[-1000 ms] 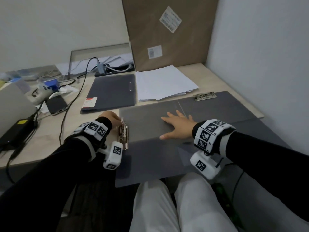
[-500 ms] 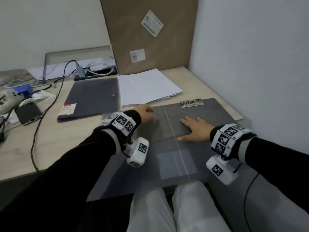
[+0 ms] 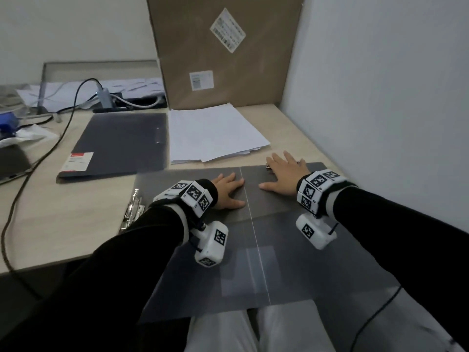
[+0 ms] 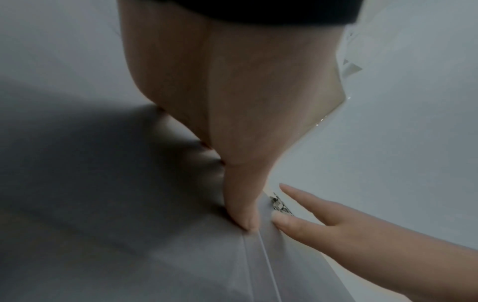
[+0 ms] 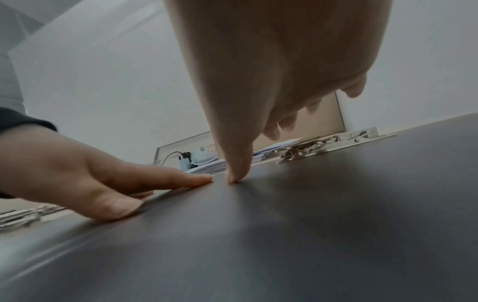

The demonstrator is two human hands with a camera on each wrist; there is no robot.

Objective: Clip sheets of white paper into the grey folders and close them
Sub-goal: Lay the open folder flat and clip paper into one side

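Observation:
A large open grey folder (image 3: 291,245) lies spread over the desk's front edge and my lap, with a pale crease (image 3: 250,217) down its middle. My left hand (image 3: 227,190) lies flat on it just left of the crease, fingers straight. My right hand (image 3: 284,174) lies flat to the right of the crease, its fingertips by a metal clip (image 3: 267,167) at the folder's far edge. In the right wrist view that clip (image 5: 323,147) lies beyond my thumb (image 5: 235,175). The stack of white paper (image 3: 213,133) sits just behind the folder. Neither hand holds anything.
A second metal clip (image 3: 132,212) sits at the grey sheet's left edge. A closed grey folder (image 3: 119,143) with a red and white label lies at the back left. A cardboard box (image 3: 220,52) leans on the wall, cables (image 3: 63,128) trail left, and a white wall (image 3: 380,97) stands close on the right.
My left hand left the clip at the left edge and came to rest flat beside the crease. My right hand slid away across the folder to its far edge by the other clip.

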